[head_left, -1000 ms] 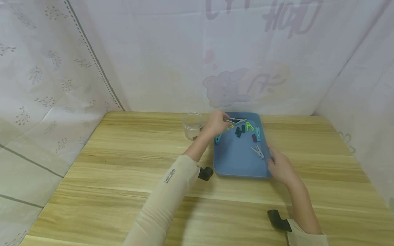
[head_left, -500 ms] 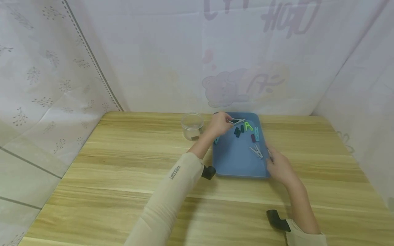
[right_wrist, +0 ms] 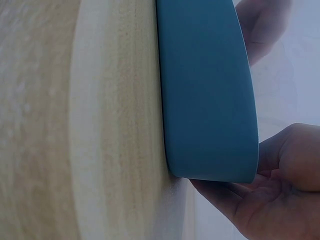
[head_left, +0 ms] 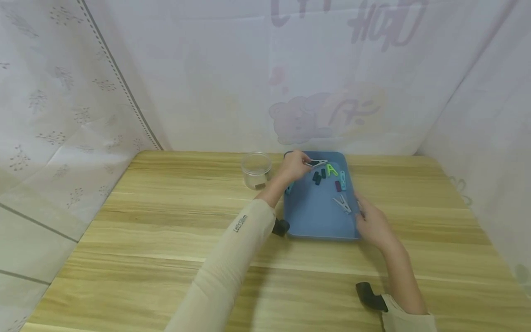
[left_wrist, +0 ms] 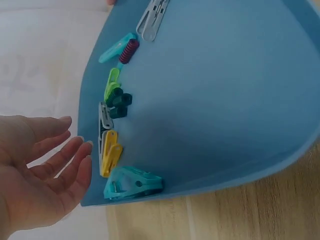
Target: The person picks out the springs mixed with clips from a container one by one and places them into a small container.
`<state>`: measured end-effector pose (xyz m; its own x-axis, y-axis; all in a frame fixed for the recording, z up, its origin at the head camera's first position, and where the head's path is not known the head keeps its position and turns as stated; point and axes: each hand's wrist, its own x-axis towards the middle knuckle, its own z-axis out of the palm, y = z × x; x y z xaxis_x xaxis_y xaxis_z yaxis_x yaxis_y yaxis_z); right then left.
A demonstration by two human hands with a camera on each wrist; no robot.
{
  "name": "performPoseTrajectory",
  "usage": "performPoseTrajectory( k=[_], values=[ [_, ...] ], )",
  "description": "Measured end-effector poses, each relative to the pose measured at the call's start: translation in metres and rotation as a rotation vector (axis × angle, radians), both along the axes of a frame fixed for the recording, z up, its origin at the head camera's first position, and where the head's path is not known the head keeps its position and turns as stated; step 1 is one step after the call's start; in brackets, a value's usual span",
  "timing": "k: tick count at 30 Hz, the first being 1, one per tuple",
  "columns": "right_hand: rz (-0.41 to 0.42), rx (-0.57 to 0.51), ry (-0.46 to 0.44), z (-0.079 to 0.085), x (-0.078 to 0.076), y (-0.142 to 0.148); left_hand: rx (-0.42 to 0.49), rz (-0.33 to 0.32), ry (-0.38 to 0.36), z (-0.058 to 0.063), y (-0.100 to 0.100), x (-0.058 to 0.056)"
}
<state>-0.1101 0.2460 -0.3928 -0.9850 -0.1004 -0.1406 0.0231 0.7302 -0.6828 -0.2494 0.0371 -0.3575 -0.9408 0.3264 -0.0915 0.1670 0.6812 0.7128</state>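
Note:
In the head view my left hand (head_left: pixel 296 165) hangs over the far left corner of the blue tray (head_left: pixel 319 226). Its fingers are relaxed and hold nothing in the left wrist view, beside a grey clothespin (left_wrist: pixel 105 117) and a yellow clothespin (left_wrist: pixel 111 152). A teal clothespin (left_wrist: pixel 132 182) lies in the corner. Along the same side are a lime clothespin (left_wrist: pixel 112 82), dark green short tubes (left_wrist: pixel 120 100), a dark red ribbed tube (left_wrist: pixel 129 51) and a light blue clothespin (left_wrist: pixel 117 47). My right hand (head_left: pixel 373 223) grips the tray's right wall, thumb at the rim and fingers underneath.
A clear round tub (head_left: pixel 256 170) stands left of the tray, partly behind my left forearm. Another grey clothespin (head_left: pixel 342 204) lies near the tray's right wall. The wooden table (head_left: pixel 166 221) meets a white curtain (head_left: pixel 207 92) at the back.
My left hand has moved slightly right over the tray and now covers the yellow clothespins in the head view. My right hand keeps its grip on the tray. The head view has shifted a little.

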Motion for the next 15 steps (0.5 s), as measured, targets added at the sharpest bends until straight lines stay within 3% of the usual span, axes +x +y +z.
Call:
performPoseTrajectory(
  k=[8, 15],
  values=[
    [0.0, 0.007, -0.002, -0.001, -0.001, 0.0, 0.008, -0.014, -0.04, -0.008, 0.005, -0.005],
    [-0.001, 0.003, 0.01, 0.0, -0.002, 0.0, -0.011, -0.052, -0.012, -0.013, 0.013, -0.008]
  ],
)
